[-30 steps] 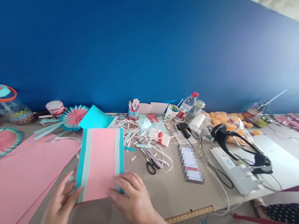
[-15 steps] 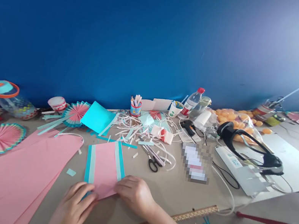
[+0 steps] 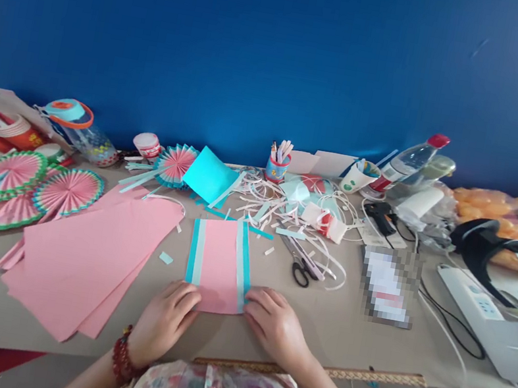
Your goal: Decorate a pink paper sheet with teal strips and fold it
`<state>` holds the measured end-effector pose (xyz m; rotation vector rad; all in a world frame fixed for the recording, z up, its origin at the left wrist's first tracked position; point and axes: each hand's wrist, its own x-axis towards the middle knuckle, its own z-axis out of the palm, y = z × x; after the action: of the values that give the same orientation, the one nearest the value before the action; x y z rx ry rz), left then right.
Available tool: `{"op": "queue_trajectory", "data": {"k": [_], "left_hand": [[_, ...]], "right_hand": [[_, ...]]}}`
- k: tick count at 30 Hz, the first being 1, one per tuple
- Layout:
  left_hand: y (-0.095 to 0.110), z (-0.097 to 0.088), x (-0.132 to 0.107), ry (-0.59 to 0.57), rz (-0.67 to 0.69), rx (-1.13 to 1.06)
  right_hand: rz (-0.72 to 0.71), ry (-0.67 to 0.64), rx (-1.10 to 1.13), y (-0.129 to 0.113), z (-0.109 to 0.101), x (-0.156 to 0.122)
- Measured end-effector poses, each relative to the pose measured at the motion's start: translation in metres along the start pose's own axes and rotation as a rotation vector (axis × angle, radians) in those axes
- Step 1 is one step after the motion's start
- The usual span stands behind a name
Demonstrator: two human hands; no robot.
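Striped sheet: one (image 3: pixel 218 267), laid flat on the table (image 3: pixel 325 329), its middle taken as the clock's centre; four stripes are counted, two along each long side.
Left hand: one (image 3: pixel 168 317), placed between seven and eight o'clock; its fingers are bent and held close together, the near left corner touched by them. Whether the paper is pinched cannot be told.
Right hand: one (image 3: pixel 273 325), placed at four; its fingers are drawn together, and the near right edge is touched by the tips. Whether that edge is gripped cannot be told.
Pink sheets: at least two (image 3: pixel 93 252), overlapped at nine.
Fans: four in view; three are bunched at ten (image 3: pixel 70 191), one is set at eleven (image 3: pixel 176 165).
Blue sheet: one (image 3: pixel 211 175), between eleven and twelve.
Strips: too tangled to be counted (image 3: pixel 258 197), strewn at one.
Pot: one (image 3: pixel 277 169), filled with pens, at one.
Scissors: one pair (image 3: pixel 302 270), laid near three.
Cup: one (image 3: pixel 357 176), at two.
Bottle: one (image 3: pixel 407 163), red-capped, tilted, at two.
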<state>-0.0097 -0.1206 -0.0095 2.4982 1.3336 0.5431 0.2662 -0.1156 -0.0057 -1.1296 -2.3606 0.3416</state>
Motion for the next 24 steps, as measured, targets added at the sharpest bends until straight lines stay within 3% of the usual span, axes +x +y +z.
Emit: {"op": "queue_trajectory", "data": {"k": [9,24], "left_hand": [[-0.0052,-0.0045,-0.0046,-0.026,-0.001,-0.093],[-0.0026,-0.0084,-0.0056,-0.004,-0.026,-0.066]], "right_hand": [[0.01,0.02,-0.003,-0.0036,0.0009,-0.0005],[0.063,-0.027,0.062,-0.004,-0.0021,0.0026]]}}
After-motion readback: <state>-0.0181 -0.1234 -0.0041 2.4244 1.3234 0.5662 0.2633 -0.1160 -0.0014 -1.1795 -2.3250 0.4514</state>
